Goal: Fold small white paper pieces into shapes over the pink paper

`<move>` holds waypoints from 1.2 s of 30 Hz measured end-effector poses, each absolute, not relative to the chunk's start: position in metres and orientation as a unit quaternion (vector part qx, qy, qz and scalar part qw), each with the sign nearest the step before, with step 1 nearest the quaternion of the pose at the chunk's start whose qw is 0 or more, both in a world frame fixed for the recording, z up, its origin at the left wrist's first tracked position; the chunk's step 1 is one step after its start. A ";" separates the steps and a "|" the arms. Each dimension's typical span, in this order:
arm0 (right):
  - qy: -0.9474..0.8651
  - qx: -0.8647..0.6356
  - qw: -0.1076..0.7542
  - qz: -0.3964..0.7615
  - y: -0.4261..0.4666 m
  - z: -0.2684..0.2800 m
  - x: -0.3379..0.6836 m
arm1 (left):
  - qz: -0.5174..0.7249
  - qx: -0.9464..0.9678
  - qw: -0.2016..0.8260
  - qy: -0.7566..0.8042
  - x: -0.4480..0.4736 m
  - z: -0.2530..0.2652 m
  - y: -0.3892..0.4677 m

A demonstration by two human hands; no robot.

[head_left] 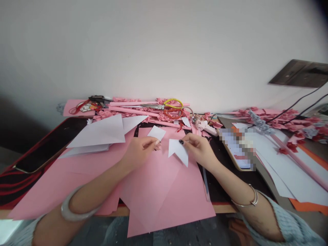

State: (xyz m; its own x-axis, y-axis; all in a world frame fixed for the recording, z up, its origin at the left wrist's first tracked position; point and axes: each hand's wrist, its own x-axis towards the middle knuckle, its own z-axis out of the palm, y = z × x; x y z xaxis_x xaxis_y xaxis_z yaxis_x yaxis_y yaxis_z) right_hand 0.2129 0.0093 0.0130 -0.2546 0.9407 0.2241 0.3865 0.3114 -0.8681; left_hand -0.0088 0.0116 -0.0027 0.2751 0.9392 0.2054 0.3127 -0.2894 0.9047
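Device (48,147) with a dark screen, at far left, lying on a red-and-black patterned mat (17,189). Next to it, folded white sheets (98,131) rest over the left-hand pink sheets (74,184); behind these, near the wall, lies a charm (86,107) with a red strap. Your left hand (142,147) is over the pink paper, with a pale bangle (67,206) around the forearm. Its thumb and fingertips are drawn narrowly together at the near edge of a small white piece (155,132); you cannot tell from this view whether they pinch it. Beyond, scissors (164,107) with yellow and red handles rest on a heap of pink paper stems. In the centre, the middle pink sheet (166,205) overhangs the table's near edge. Above it, the notched white piece (176,147) is pinched at its upper right between the thumb and fingers of your right hand (198,147), its points hanging downward. Behind that hand lies a pale pink glue gun (206,127); to its right, a phone (235,150) with a lit, partly blurred screen. At far right, white sheets (275,164) lie beneath a pink stem (297,153), below a dark wall plate (298,73).
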 end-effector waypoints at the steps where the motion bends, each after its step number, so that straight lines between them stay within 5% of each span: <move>1: -0.690 -0.472 0.408 0.367 0.011 0.013 0.214 | 0.415 0.679 0.396 0.459 -0.009 -0.003 0.012; 6: -0.685 -0.452 0.379 0.426 0.006 0.010 0.205 | 0.380 0.694 0.424 0.441 0.001 0.001 0.006; 16: -0.818 -0.402 0.286 0.296 -0.003 0.016 0.198 | 0.303 0.812 0.282 0.411 0.005 -0.001 0.000; 36: -0.823 -0.429 0.251 0.275 0.000 0.019 0.206 | 0.298 0.829 0.261 0.395 0.004 0.001 0.000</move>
State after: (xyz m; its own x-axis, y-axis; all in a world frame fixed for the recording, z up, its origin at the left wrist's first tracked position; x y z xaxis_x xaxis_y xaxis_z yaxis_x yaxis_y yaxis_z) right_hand 0.2059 0.0003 0.0195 -0.5063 0.8440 0.1770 0.5682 0.4809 -0.6678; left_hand 0.0038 0.0003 0.0008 0.5108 0.8103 0.2873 0.4991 -0.5516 0.6683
